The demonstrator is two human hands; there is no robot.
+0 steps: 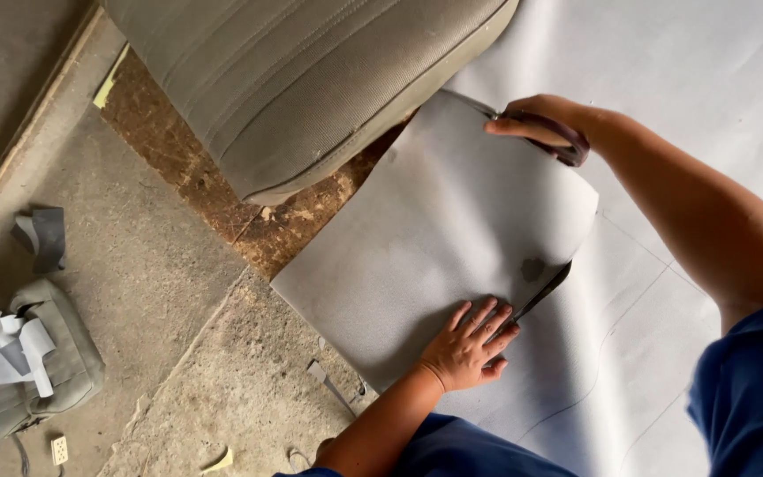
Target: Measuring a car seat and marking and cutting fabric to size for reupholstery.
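A large sheet of grey fabric [664,79] covers the floor, and one part of it [434,238] is folded back over itself toward a grey car seat cushion [311,79]. My left hand [470,346] lies flat with fingers spread on the folded piece near its lower edge. My right hand [536,124] grips a pair of scissors [567,146] with dark handles at the top edge of the fold, the blades pointing left along the fabric. Thin drawn lines run over the flat fabric at the right.
Bare concrete floor [134,265] and a worn brown patch [178,159] lie left of the fabric. A small grey cushion with white paper scraps [19,362] sits at the left edge. Dark fabric offcuts [41,234] lie nearby.
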